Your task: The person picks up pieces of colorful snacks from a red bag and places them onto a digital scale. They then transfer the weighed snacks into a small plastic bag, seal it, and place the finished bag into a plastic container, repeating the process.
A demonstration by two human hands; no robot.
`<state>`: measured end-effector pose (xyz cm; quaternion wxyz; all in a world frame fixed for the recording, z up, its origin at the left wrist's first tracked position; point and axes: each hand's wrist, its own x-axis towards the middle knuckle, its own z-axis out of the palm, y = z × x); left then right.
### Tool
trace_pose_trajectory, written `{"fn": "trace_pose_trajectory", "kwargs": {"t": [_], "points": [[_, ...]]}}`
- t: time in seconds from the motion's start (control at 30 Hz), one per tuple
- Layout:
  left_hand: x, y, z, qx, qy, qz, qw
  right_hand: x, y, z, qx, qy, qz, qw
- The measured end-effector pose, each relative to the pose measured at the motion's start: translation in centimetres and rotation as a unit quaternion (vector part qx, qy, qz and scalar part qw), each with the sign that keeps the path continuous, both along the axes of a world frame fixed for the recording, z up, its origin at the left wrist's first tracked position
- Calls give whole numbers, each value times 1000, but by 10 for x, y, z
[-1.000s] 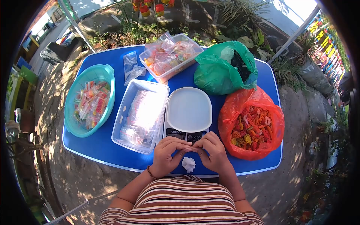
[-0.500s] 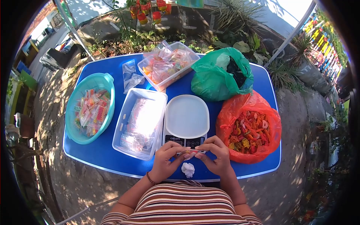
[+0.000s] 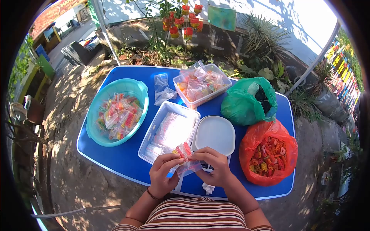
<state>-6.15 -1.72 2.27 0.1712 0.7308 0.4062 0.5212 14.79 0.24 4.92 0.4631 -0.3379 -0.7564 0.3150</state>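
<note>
Between my two hands is a small clear plastic bag (image 3: 186,153) with red and orange snack pieces inside. My left hand (image 3: 163,174) pinches its left side, and my right hand (image 3: 215,166) grips the right side. Just beyond my left hand stands a white plastic tub (image 3: 143,152) of flat clear bags. A white kitchen scale (image 3: 216,134) with a square-round plate lies beyond my right hand, its buttons partly covered by that hand. Close to my right wrist is a crumpled white tissue (image 3: 208,188).
A turquoise basin (image 3: 144,92) of filled bags stands at left. Behind are loose clear bags (image 3: 162,86) and a clear box (image 3: 216,99) of filled bags. On the right sit a green plastic bag (image 3: 243,104) and a red plastic bag (image 3: 250,146) of colourful snack pieces.
The small bag has been raised and tilted, so its red contents now show above my fingers. Both hands are nearer the white tub. The view has swung left, shifting the table rightward and down.
</note>
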Motion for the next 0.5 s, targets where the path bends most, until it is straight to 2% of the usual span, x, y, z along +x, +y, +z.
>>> {"fn": "trace_pose_trajectory", "kwargs": {"t": [0.17, 0.3, 0.43, 0.47, 0.5], "points": [[-47, -13, -2, 18, -22, 137, 990, -61, 22, 1, 4, -11, 100, 995], [-86, -17, -11, -13, 11, 164, 986, -103, 43, -12, -11, -35, 132, 991], [-117, 19, -3, 159, 50, 297, 940, -142, 61, -2, 11, 5, 123, 992], [-129, 32, -5, 172, 94, 328, 924, -144, 62, 2, 24, 3, 123, 992], [-135, 44, 2, 124, 115, 333, 928, -145, 62, 6, 37, 2, 122, 992]]}}
